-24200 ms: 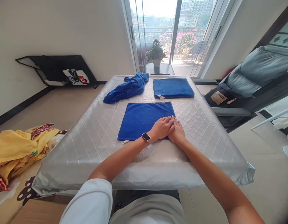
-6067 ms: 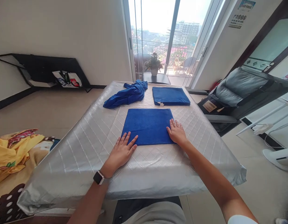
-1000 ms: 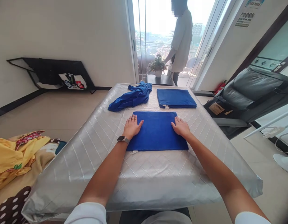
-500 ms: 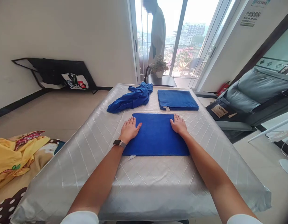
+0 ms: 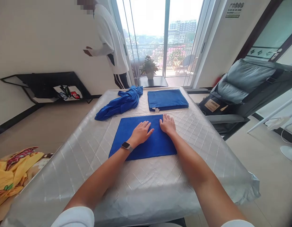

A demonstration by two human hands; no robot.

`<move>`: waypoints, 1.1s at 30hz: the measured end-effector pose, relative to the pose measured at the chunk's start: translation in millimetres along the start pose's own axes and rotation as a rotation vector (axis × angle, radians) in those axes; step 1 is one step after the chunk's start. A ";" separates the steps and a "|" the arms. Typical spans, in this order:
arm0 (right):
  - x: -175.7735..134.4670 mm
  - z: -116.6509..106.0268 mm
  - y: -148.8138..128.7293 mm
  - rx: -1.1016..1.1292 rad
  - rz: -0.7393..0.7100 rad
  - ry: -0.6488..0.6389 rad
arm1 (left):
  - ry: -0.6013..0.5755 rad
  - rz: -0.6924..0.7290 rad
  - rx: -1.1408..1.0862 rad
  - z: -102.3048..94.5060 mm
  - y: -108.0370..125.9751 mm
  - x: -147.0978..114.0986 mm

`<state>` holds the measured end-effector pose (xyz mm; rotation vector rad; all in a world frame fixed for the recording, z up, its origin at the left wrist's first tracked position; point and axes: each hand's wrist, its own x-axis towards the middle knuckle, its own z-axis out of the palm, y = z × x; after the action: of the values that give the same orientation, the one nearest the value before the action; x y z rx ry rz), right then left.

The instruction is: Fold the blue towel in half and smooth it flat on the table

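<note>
The cover (image 5: 212,148) extended past every edge of the cloth (image 5: 152,146); left hand (image 5: 141,132) lay mid-cloth, right hand (image 5: 168,125) at its far-right corner, both flat.

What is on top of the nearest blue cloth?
The left hand is over the middle of the cloth, the right hand at its far right corner. What these hands cover cannot be seen.

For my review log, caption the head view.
Left hand and right hand on a flat blue cloth, silver-covered table beneath.
</note>
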<state>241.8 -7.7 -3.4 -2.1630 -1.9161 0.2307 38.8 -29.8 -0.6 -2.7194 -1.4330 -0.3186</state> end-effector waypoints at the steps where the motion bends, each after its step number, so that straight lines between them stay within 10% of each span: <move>1: -0.6 -0.1 0.4 -0.005 -0.005 0.005 | -0.008 0.019 -0.024 2.5 12.6 13.3; 10: -2.7 -0.9 5.3 -0.060 -0.027 -0.014 | -0.060 -0.103 -0.173 25.9 51.5 85.4; 22: 2.9 -1.2 0.4 -0.035 0.029 -0.037 | -0.056 -0.492 -0.031 14.1 -105.6 -0.5; 33: -27.7 -11.7 -11.5 -0.188 -0.048 0.043 | 0.010 -0.523 -0.062 11.7 -109.4 -10.3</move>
<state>230.6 -34.8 9.9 -2.2138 -2.0356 -0.0048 -54.8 25.8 -19.7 -2.3330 -2.1463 -0.3981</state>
